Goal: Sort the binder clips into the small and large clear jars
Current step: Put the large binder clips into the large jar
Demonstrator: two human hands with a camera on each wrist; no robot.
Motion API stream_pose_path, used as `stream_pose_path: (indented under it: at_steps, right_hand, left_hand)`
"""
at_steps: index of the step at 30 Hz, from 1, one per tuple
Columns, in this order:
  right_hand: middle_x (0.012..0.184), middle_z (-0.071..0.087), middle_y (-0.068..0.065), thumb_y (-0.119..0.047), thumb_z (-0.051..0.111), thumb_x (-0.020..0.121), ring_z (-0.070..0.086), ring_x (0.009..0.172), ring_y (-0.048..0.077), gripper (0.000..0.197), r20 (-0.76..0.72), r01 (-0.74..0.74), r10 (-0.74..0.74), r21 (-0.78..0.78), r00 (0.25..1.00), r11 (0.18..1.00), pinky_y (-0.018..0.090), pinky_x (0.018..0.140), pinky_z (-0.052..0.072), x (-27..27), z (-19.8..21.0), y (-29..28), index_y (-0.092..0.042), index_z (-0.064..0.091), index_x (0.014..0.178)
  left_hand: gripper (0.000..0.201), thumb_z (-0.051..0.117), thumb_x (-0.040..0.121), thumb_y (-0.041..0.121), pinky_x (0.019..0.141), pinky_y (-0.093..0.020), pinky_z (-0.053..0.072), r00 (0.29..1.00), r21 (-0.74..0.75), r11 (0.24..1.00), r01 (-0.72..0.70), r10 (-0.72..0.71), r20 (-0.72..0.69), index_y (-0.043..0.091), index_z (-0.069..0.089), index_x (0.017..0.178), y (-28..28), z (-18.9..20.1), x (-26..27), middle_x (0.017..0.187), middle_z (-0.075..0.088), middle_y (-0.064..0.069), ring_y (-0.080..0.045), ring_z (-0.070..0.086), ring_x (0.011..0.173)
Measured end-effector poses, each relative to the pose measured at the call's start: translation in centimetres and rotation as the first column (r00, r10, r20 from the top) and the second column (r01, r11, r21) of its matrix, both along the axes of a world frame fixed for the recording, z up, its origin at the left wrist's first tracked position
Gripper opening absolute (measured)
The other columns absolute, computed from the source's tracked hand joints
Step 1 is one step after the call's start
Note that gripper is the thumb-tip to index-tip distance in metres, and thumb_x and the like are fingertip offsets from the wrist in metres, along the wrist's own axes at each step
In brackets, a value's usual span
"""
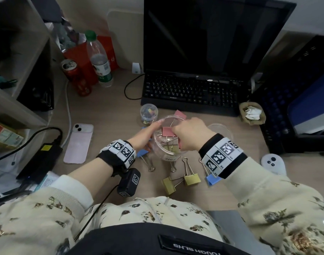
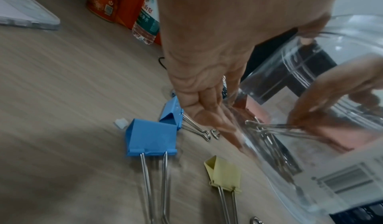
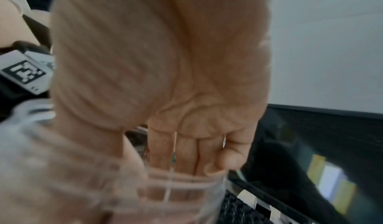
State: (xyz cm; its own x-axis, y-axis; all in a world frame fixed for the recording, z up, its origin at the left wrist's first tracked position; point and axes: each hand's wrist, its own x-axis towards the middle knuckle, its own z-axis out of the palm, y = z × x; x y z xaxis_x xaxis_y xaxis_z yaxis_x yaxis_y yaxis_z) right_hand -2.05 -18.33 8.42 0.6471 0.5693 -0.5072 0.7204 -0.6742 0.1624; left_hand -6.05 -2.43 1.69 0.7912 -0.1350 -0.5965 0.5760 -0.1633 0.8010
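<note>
2 yellow binder clips [image 1: 183, 180] lay loose at desk's near edge | left grip [image 1: 145, 134] flat, steadying large clear jar [image 1: 168, 142] | right grip [image 1: 190, 137] pinching pink clip [image 1: 168, 131] inside jar | clip light, stiff, best held by body

A wood-grain surface [image 1: 109, 107] carries a black keyboard [image 1: 190, 91] at the back, with a small clear jar [image 1: 148, 111] just before it and a large clear jar [image 1: 166, 144] nearer. Yellow binder clips [image 1: 181, 180] and blue binder clips [image 2: 151, 137] lie loose around the large jar. A pink phone [image 1: 79, 143], a black power brick [image 1: 41, 161], a red can [image 1: 75, 76] and a water bottle [image 1: 99, 59] sit left
</note>
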Motion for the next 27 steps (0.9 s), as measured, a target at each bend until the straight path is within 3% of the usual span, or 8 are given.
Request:
stream_pose_path:
  at_steps: [3,7,11,13,15,18,22,27]
  right_hand:
    - [0.098,0.066,0.0,-0.025,0.056,0.085,0.063,0.095,0.023,0.018,0.019,-0.021,0.021,-0.008,1.0,1.0,0.036,0.088,0.046,0.1,-1.1,0.0,-0.019,0.062,0.101]
    - [0.104,0.066,-0.002,-0.04,0.056,0.088,0.06,0.103,0.022,0.026,-0.023,0.059,-0.056,0.197,0.998,0.979,0.037,0.089,0.045,0.8,-1.5,-0.8,-0.022,0.062,0.106]
    - [0.099,0.068,-0.009,-0.037,0.052,0.092,0.062,0.095,0.016,0.021,-0.021,0.223,-0.277,0.654,0.961,0.722,0.038,0.079,0.051,1.8,-1.1,-2.0,-0.027,0.065,0.105]
    - [0.098,0.068,-0.01,-0.034,0.052,0.091,0.061,0.094,0.014,0.019,-0.033,0.294,-0.404,0.74,0.914,0.605,0.038,0.077,0.051,2.8,-1.1,-2.9,-0.028,0.064,0.105]
    - [0.105,0.066,-0.008,-0.035,0.052,0.09,0.059,0.1,0.015,0.024,-0.088,0.401,-0.493,0.71,0.866,0.579,0.038,0.081,0.051,4.3,-2.0,-3.9,-0.027,0.062,0.111]
    - [0.126,0.058,0.002,-0.034,0.055,0.088,0.055,0.114,0.024,0.041,-0.186,0.564,-0.559,0.516,0.808,0.645,0.043,0.092,0.048,6.7,-5.0,-5.1,-0.021,0.054,0.127]
    - [0.142,0.045,0.012,-0.039,0.065,0.086,0.045,0.128,0.031,0.067,-0.261,0.644,-0.589,0.303,0.765,0.703,0.045,0.104,0.042,8.0,-9.5,-5.6,-0.011,0.04,0.141]
    - [0.153,0.029,0.007,-0.02,0.07,0.083,0.031,0.137,0.033,0.08,-0.282,0.592,-0.52,0.347,0.806,0.728,0.045,0.112,0.031,8.5,-12.0,-4.7,-0.021,0.026,0.15]
  left_hand:
    - [0.096,0.038,0.057,0.087,0.064,-0.031,0.049,1.0,0.019,1.0,0.004,-0.004,0.021,0.033,0.049,0.136,0.2,-0.2,0.3,0.116,0.063,-0.01,-0.017,0.06,0.065]
    - [0.085,0.038,0.068,0.08,0.061,-0.028,0.051,1.0,0.043,0.999,0.025,-0.025,0.011,0.029,0.05,0.135,0.3,-0.4,0.5,0.1,0.07,-0.007,-0.016,0.063,0.064]
    - [0.061,0.032,0.087,0.072,0.059,-0.026,0.05,1.0,0.029,1.0,-0.012,0.013,-0.024,0.03,0.051,0.128,0.5,-0.3,0.8,0.086,0.067,-0.001,-0.013,0.064,0.055]
    - [0.054,0.028,0.092,0.064,0.061,-0.028,0.05,0.999,0.027,0.999,-0.033,0.034,-0.042,0.03,0.049,0.128,0.7,-0.4,1.0,0.086,0.064,0.003,-0.011,0.064,0.054]
    - [0.054,0.029,0.094,0.06,0.064,-0.029,0.052,0.998,0.027,0.999,-0.045,0.046,-0.053,0.028,0.049,0.132,0.8,-0.4,1.1,0.089,0.064,0.004,-0.012,0.063,0.06]
    - [0.057,0.03,0.095,0.058,0.066,-0.032,0.054,0.996,0.021,0.999,-0.048,0.049,-0.078,0.025,0.044,0.139,1.1,-0.8,1.5,0.12,0.061,-0.012,-0.017,0.061,0.068]
    - [0.057,0.028,0.098,0.055,0.067,-0.033,0.056,0.991,0.016,0.996,-0.082,0.084,-0.106,0.026,0.035,0.146,1.6,-1.4,1.9,0.148,0.038,-0.019,-0.026,0.066,0.068]
    - [0.06,0.026,0.098,0.055,0.064,-0.029,0.052,0.981,0.02,0.991,-0.136,0.137,-0.139,0.024,0.033,0.148,2.1,-1.7,2.2,0.145,0.042,-0.021,-0.033,0.063,0.084]
